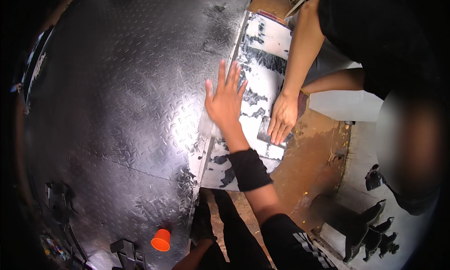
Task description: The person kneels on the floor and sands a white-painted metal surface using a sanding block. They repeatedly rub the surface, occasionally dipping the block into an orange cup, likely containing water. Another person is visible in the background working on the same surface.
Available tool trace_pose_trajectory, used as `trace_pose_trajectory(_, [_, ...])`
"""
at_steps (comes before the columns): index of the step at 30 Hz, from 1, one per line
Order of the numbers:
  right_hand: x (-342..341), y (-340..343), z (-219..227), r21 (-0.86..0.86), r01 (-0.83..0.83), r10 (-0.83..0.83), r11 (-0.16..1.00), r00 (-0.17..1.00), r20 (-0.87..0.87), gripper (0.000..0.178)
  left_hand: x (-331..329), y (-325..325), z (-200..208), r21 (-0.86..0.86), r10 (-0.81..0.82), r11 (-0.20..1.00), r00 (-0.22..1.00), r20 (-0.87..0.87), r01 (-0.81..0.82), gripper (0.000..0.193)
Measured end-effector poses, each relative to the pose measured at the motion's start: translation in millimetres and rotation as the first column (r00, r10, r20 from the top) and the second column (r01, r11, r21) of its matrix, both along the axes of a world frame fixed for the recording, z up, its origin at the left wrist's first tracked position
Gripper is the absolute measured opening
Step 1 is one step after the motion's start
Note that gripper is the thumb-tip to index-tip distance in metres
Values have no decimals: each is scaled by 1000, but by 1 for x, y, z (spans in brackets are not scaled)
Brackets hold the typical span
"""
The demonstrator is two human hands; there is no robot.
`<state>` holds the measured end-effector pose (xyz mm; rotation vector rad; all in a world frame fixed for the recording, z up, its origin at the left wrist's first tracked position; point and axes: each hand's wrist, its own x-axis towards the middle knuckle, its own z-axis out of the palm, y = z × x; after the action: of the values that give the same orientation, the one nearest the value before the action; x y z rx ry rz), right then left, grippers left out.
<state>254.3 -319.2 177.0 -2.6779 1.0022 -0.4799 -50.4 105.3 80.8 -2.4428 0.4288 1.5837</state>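
My right hand [225,99], a black band around its wrist, spreads its fingers over the long seam between a dark diamond-plate metal surface [140,106] and a panel patched in white and black [265,82]. Nothing shows in that hand; whether its palm touches the surface I cannot tell. Of my left arm only a patch of skin appears at the lower edge, and its hand is hidden. Just right of my right hand, a co-worker's hand [283,115] presses a flat grey plate-like tool [267,129] onto the white patches.
An orange cup [161,240] lies near the front of the metal surface, beside a black bracket [126,253]. Dark toothed metal parts [370,232] lie at lower right. The co-worker leans in from the right over a brown floor [309,153].
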Motion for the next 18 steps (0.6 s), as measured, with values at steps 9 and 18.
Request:
trace_pose_trajectory(9, [-8,9,-3,11,-38,39,999,998,-54,67,9,-6,-6,4,-17,1000,999,52,17,104])
trace_pose_trajectory(18, [-52,21,0,49,-507,506,861,862,23,51,7,-15,-18,-45,19,999,998,54,-16,103])
